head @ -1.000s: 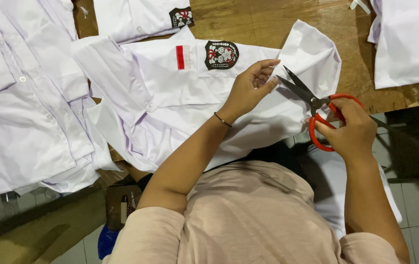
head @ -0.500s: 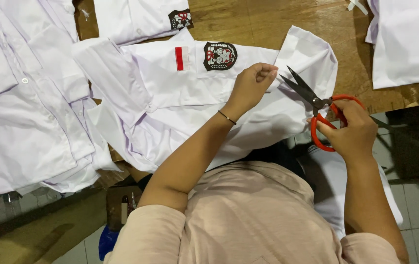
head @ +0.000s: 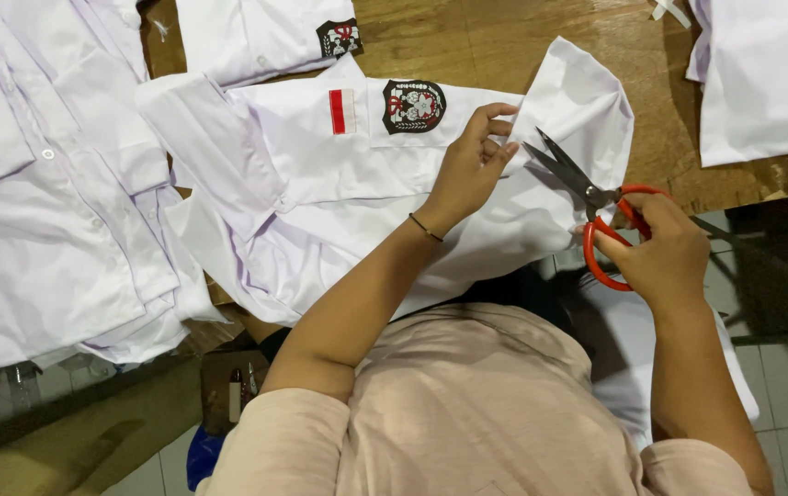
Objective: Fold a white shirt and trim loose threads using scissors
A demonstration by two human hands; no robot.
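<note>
Two hands at a white uniform shirt (head: 320, 184) on the wooden table (head: 467, 37).
Left hand (head: 467, 174) pinches the shirt's fabric between fingertips; just right of them, right hand (head: 660, 253) grips red-handled scissors (head: 596, 211) (blades parted), fingers closed through the loops.

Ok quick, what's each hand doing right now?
Left hand: closed, pinching the white shirt.
Right hand: closed, holding the red scissors, blades open.
</note>
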